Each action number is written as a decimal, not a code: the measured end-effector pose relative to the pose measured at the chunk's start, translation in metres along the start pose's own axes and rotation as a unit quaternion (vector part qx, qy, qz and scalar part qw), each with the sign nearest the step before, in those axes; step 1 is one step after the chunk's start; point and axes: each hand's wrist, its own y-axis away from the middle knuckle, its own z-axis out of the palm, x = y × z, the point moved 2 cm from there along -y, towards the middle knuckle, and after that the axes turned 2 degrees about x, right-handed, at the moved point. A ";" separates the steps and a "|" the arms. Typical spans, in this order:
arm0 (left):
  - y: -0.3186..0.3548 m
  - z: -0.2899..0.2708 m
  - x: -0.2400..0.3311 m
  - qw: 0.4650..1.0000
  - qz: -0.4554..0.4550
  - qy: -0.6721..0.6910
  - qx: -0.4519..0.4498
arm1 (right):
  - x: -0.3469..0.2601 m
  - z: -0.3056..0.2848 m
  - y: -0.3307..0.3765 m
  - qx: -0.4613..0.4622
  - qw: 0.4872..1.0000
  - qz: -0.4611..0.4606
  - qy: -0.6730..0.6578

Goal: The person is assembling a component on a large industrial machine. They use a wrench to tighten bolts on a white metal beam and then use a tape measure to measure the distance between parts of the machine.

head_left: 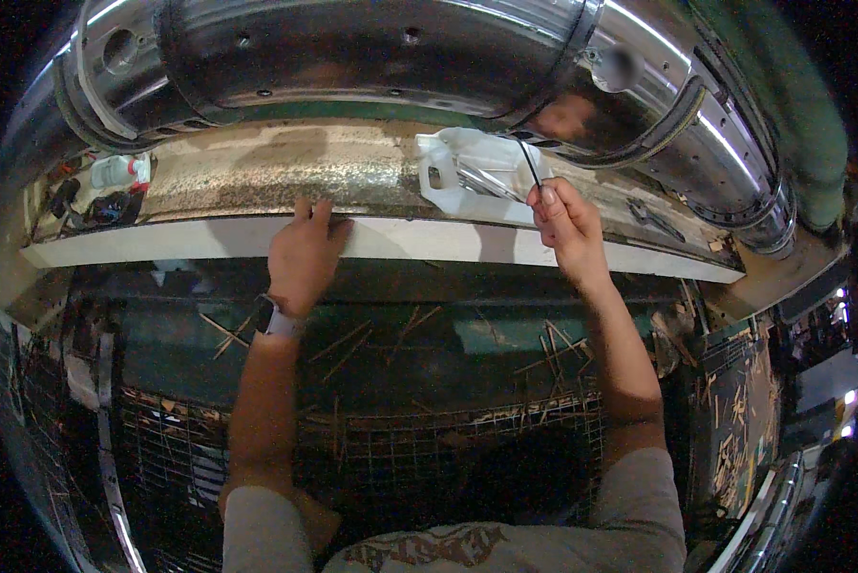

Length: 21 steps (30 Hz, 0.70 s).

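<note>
My right hand (572, 229) is closed in a pinch on a thin dark rod (528, 160), which points up toward the metal cylinder (338, 57). Just left of that hand lies a cut-open white plastic jug (440, 196) with several bright metal strips (481, 181) inside. My left hand (302, 253) rests on the front edge of the pale ledge (391, 241), its fingers stretched out and nothing in them. The far end of the rod lies close to the cylinder; whether they touch, I cannot tell.
A clear bottle (114, 172) with a red part stands at the ledge's left end, beside dark objects. A dark hand tool (656, 220) lies at the right. Below the ledge are wire mesh (176, 444) and scattered wood slivers (558, 349).
</note>
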 end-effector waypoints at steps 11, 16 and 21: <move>-0.002 0.001 -0.002 0.998 0.030 -0.018 0.045 | -0.030 -0.011 -0.005 0.002 0.976 -0.062 0.211; -0.001 -0.005 0.000 0.999 0.044 -0.001 0.017 | -0.027 -0.012 -0.003 0.018 0.977 -0.048 0.208; 0.005 -0.025 -0.039 0.994 0.001 -0.103 0.036 | -0.027 -0.008 -0.005 0.012 0.967 -0.079 0.242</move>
